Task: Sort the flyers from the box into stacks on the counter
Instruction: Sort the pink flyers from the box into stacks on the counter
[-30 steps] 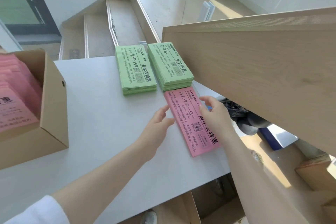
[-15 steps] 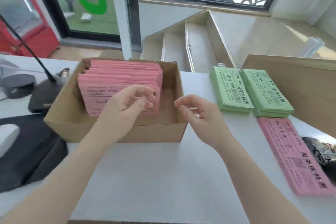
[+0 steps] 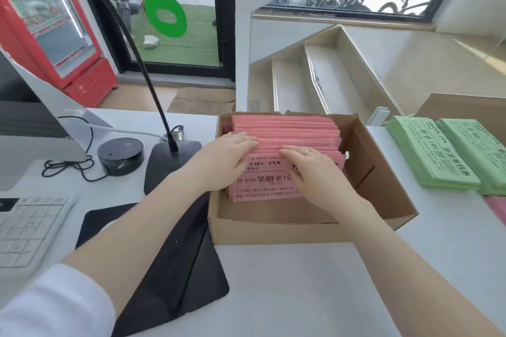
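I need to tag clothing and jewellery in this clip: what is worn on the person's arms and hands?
The left arm has a white sleeve pushed up above the bare forearm. The right arm shows no sleeve. The right hand wears a thin gold ring; the left hand shows no ring.

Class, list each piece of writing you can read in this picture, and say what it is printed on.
"月卡99学期卡19", cut off by the right hand: front pink flyer in the box.
"CADO-GYM", start hidden by the left hand: same flyer.
"199": nearer green stack.
Large green shapes on the glass door: cropped, unreadable.
Small print on flyer and green stacks: too blurred.
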`<action>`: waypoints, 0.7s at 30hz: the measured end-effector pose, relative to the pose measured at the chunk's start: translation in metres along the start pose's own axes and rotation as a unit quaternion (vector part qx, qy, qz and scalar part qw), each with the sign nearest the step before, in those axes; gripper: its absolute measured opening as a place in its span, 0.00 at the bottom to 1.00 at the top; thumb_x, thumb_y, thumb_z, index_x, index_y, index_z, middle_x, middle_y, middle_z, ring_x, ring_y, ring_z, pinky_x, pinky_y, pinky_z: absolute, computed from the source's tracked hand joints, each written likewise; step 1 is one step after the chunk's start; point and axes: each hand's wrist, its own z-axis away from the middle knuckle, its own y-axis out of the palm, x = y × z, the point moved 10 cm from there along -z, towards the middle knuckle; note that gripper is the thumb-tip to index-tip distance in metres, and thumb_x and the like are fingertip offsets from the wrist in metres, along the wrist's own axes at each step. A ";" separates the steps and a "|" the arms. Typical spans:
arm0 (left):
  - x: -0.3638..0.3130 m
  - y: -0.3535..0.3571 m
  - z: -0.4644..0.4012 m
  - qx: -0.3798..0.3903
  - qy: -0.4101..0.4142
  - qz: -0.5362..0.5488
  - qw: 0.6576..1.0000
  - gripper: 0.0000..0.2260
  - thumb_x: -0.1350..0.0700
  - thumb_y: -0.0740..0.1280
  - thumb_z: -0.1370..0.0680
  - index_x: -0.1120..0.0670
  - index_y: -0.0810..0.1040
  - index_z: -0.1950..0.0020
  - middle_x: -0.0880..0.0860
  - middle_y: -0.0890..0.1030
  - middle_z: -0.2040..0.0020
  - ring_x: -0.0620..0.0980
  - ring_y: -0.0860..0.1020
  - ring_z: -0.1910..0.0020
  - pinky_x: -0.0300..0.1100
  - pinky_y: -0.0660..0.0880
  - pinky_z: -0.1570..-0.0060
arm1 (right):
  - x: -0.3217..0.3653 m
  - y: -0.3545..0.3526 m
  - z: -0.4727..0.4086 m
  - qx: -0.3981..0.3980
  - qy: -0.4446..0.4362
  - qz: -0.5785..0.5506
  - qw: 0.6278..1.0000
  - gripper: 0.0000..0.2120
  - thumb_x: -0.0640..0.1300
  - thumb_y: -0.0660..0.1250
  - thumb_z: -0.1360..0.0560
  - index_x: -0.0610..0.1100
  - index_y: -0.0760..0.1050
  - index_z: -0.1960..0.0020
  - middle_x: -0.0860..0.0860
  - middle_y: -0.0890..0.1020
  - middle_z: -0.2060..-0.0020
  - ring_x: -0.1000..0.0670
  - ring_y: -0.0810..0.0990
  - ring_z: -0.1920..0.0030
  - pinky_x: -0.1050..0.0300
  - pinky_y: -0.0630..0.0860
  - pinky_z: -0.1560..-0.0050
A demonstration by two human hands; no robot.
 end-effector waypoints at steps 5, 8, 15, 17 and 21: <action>0.005 0.006 -0.003 0.016 0.006 -0.016 1.000 0.25 0.48 0.58 0.21 0.51 0.57 0.25 0.48 0.58 0.24 0.45 0.55 0.26 0.38 0.51 0.29 | -0.001 -0.001 0.002 0.004 0.000 0.014 1.000 0.22 0.34 0.61 0.26 0.44 0.71 0.33 0.50 0.74 0.34 0.47 0.70 0.34 0.51 0.66 0.35; 0.004 0.008 -0.002 0.016 0.016 -0.031 0.999 0.30 0.44 0.60 0.23 0.51 0.55 0.24 0.48 0.55 0.24 0.45 0.52 0.25 0.38 0.47 0.28 | 0.005 -0.008 0.006 -0.030 -0.042 0.027 0.998 0.20 0.30 0.66 0.31 0.42 0.78 0.41 0.48 0.81 0.44 0.43 0.78 0.44 0.47 0.75 0.45; 0.001 0.013 -0.002 0.022 0.027 -0.064 0.997 0.36 0.41 0.63 0.26 0.51 0.51 0.24 0.49 0.49 0.23 0.47 0.47 0.24 0.42 0.44 0.27 | 0.005 0.003 0.008 0.009 -0.012 0.133 0.991 0.14 0.39 0.64 0.27 0.45 0.72 0.41 0.49 0.79 0.49 0.43 0.78 0.49 0.55 0.67 0.58; -0.005 0.006 0.000 -0.026 0.053 -0.052 0.997 0.31 0.44 0.65 0.26 0.51 0.60 0.26 0.50 0.53 0.23 0.48 0.48 0.24 0.43 0.46 0.27 | -0.010 0.014 0.007 0.053 0.034 0.153 0.986 0.10 0.41 0.60 0.24 0.47 0.71 0.44 0.50 0.78 0.48 0.45 0.77 0.47 0.57 0.65 0.61; -0.017 -0.003 0.007 -0.059 0.098 -0.004 0.993 0.11 0.51 0.68 0.26 0.54 0.77 0.47 0.50 0.76 0.41 0.51 0.70 0.37 0.48 0.68 0.38 | -0.019 0.009 0.014 0.045 0.051 0.151 0.986 0.08 0.42 0.60 0.24 0.47 0.72 0.46 0.51 0.80 0.48 0.45 0.77 0.47 0.54 0.68 0.60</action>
